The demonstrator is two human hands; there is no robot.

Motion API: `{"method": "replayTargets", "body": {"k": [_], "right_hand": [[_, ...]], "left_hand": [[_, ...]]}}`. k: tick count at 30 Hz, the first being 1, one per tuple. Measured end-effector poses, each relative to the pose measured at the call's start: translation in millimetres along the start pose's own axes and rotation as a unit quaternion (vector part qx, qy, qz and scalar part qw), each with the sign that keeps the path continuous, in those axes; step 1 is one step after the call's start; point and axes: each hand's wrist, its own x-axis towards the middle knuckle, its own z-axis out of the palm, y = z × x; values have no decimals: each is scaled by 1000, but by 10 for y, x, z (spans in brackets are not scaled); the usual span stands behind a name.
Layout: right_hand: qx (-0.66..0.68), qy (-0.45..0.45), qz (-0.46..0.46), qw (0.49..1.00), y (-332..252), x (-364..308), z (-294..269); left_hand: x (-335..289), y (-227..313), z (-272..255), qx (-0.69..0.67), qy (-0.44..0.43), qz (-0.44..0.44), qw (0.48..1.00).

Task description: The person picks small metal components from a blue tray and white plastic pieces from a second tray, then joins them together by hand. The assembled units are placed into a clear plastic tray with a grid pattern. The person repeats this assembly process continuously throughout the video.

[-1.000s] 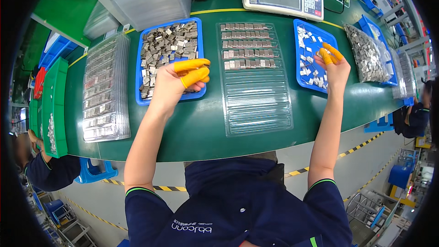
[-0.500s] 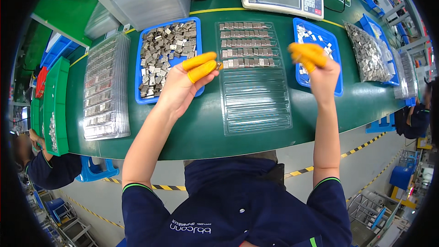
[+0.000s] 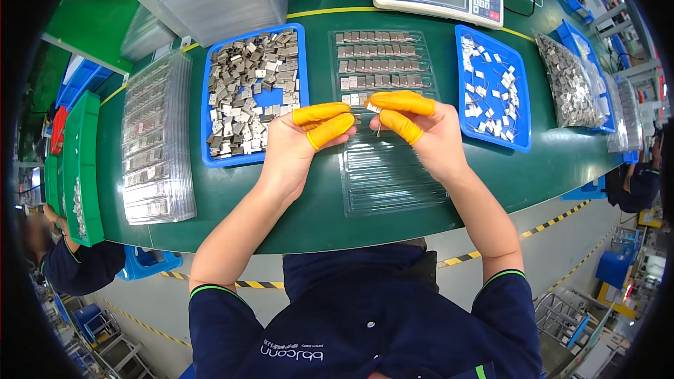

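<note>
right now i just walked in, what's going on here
A person with yellow finger covers has both hands close together over the lower rows of a clear plastic tray. The right hand pinches a small white piece with a thin lead; the left hand appears to hold a small grey metal piece. Grey metal pieces fill the tray's upper rows. A blue tray of loose metal pieces sits to the left, another of white pieces to the right.

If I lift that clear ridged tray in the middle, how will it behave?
The clear tray will probably flex, since it looks like thin moulded plastic. It may feel heavier at the far end, where the visible rows of metal parts sit. Those could slide if it tilts, as they seem merely laid in the grooves.
</note>
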Motion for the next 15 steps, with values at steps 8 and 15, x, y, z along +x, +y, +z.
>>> {"method": "replayTargets", "body": {"k": [8,15], "right_hand": [[-16,46,-9,999,7,-40,23],[-66,16,33,997,-39,-67,-12]], "left_hand": [[-22,-36,26,45,22,15,999],[-18,-69,12,67,-33,13,997]]}}
